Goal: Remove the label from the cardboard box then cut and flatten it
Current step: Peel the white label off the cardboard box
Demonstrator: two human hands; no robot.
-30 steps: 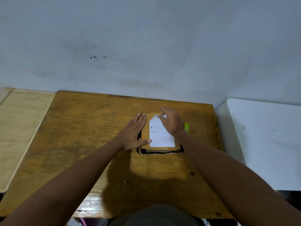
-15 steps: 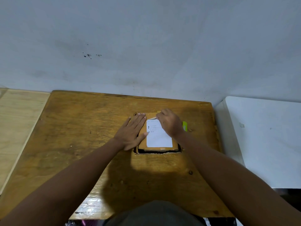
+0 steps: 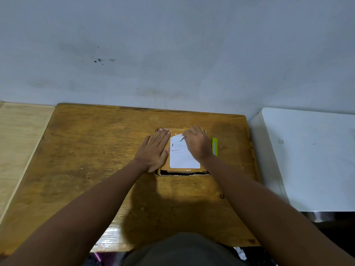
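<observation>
A small brown cardboard box (image 3: pixel 192 169) lies flat on the wooden table (image 3: pixel 92 160), toward its far middle. A white label (image 3: pixel 182 158) covers most of the box top. Its far corners are lifted and folded inward. My left hand (image 3: pixel 154 151) lies flat, fingers spread, pressing on the box's left side. My right hand (image 3: pixel 197 144) is at the label's far right part, fingers pinched on the peeled edge. A yellow-green utility knife (image 3: pixel 215 145) lies on the table just right of the box, partly hidden by my right hand.
A white surface (image 3: pixel 307 160) adjoins the table on the right. A pale wooden surface (image 3: pixel 19 141) adjoins it on the left. A grey wall (image 3: pixel 172 54) rises right behind the table's far edge.
The label's far edge has come further off the box, both far corners now folded in. My right hand has shifted slightly along that edge. My left hand stays flat on the box.
</observation>
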